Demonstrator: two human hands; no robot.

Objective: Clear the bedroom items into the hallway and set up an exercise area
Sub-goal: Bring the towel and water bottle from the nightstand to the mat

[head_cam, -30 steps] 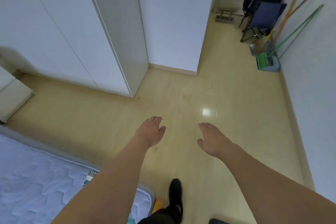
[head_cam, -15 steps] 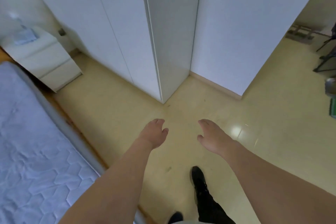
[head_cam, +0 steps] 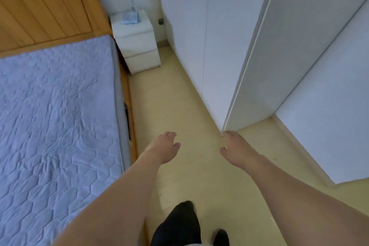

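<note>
Both the left hand [head_cam: 164, 149] and right hand [head_cam: 236, 151] hang relaxed, grip released; better walk squarely to the nightstand [head_cam: 136, 44] and lift from its sides.

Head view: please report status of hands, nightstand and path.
Left hand and right hand open, empty. Nightstand ahead, bluish item on top. Floor aisle between bed and wardrobe unobstructed.

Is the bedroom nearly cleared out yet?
Partly, it seems. The mattress is bare. Both hands, left hand and right hand, are empty. The blue thing on the nightstand remains, and no exercise area shows.
</note>
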